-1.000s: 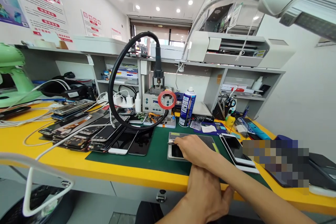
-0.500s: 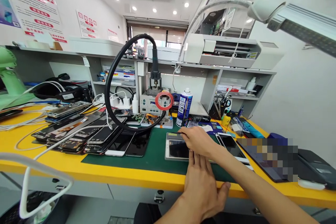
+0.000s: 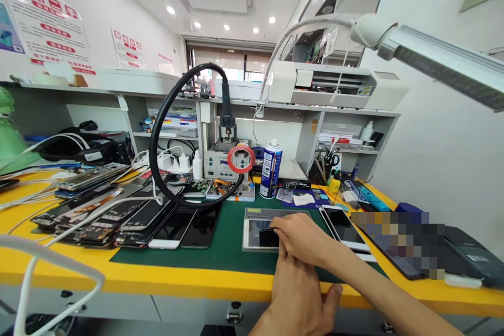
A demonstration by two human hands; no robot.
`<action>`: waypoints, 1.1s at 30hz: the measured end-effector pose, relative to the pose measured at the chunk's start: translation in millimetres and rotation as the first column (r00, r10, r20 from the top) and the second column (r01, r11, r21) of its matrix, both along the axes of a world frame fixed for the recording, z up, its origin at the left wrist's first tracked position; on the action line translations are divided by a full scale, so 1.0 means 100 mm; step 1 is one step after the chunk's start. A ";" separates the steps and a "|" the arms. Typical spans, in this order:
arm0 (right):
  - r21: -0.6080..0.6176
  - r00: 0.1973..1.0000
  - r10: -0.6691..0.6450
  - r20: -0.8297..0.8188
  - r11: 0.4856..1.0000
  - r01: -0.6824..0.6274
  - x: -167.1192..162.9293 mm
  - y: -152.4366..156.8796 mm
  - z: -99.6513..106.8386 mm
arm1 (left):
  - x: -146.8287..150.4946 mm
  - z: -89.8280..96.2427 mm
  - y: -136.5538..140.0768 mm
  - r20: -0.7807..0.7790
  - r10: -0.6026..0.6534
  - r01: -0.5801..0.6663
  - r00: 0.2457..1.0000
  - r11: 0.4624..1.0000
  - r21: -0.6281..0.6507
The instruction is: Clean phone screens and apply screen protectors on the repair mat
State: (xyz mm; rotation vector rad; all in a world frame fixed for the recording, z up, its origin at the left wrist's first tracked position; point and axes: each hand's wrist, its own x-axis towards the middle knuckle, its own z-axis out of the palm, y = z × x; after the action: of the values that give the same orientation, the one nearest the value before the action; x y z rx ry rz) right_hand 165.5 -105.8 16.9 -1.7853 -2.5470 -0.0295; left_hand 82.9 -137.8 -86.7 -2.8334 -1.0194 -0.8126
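A white-framed phone [image 3: 254,234] lies flat on a grey perforated plate [image 3: 262,213], on the green mat [image 3: 165,255]. My left hand [image 3: 295,289] rests palm down over the phone's right part, its fingers stretched out and its thumb apart. Above it, my right hand [image 3: 305,236] crosses from the right with its fingertips pinched together over the screen. A thin dark edge shows at those fingertips; what it belongs to cannot be made out. Both hands hide the phone's right end.
Stacked phones and screens [image 3: 98,220] lie to the left, among white cables. A black hose loop [image 3: 153,131], a red tape roll [image 3: 241,159] and a blue spray can [image 3: 271,170] stand behind. White phones [image 3: 344,226] lie at right. A lamp [image 3: 441,63] hangs overhead.
My right hand has moved from the phone's far edge toward me, over the screen. My left hand stays on the phone. The whole view has shifted slightly.
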 end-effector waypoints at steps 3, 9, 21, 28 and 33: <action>0.002 1.000 0.002 -0.006 1.000 -0.002 0.00 0.03 0.03 | 0.06 -0.11 0.05 0.007 0.037 -0.037 0.999 0.999 0.004; 0.021 1.000 0.016 -0.009 1.000 -0.016 0.00 0.07 0.07 | 0.10 -0.13 0.15 -0.063 0.037 -0.043 0.997 0.995 -0.093; 0.081 0.998 0.065 0.017 0.995 -0.066 0.01 0.05 0.12 | -0.38 -0.13 0.27 0.398 -0.164 0.066 0.903 0.966 0.248; 0.093 0.994 0.104 0.020 0.990 -0.105 0.04 0.05 0.09 | -1.29 0.37 0.44 0.267 -0.082 0.052 0.960 0.992 0.119; 0.088 0.994 0.105 0.035 0.990 -0.108 0.04 0.03 0.08 | -1.38 0.39 0.68 0.105 0.016 -0.021 0.994 0.998 0.053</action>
State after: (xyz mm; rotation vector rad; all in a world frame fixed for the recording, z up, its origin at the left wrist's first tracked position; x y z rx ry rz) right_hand 169.6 -102.4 24.5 -1.6281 -2.6122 -0.1676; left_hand -55.0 -70.3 -47.8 -2.7587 -1.0177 -0.9804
